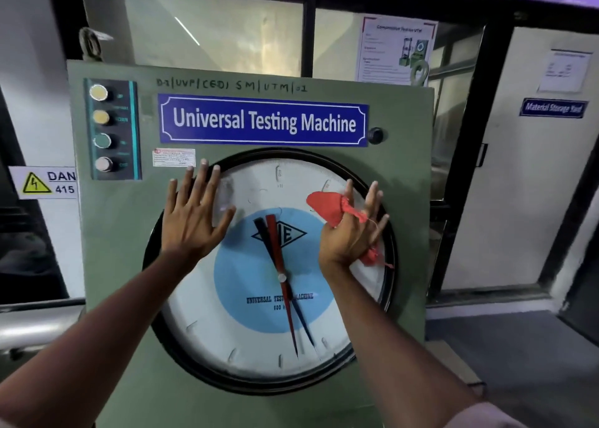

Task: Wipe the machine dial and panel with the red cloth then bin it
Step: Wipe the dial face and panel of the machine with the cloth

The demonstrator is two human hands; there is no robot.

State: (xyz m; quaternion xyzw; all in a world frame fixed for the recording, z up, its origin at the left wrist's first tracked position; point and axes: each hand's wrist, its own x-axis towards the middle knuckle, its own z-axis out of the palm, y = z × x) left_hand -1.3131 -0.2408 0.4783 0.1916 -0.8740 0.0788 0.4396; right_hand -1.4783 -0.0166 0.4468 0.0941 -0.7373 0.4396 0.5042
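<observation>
A large round dial (246,340) with a black rim, white face, blue centre and red and dark pointers fills the green machine panel (110,233). My left hand (193,215) lies flat with spread fingers on the dial's upper left edge and holds nothing. My right hand (351,230) presses the red cloth (325,205) against the dial's upper right. The cloth sticks out past the fingers to the left, and a frayed end hangs below the palm.
A blue "Universal Testing Machine" sign (264,121) sits above the dial. A strip of round buttons (103,129) is at the panel's upper left and a black knob (375,135) at the right. A danger sign (45,181) is on the left, a door (525,168) on the right.
</observation>
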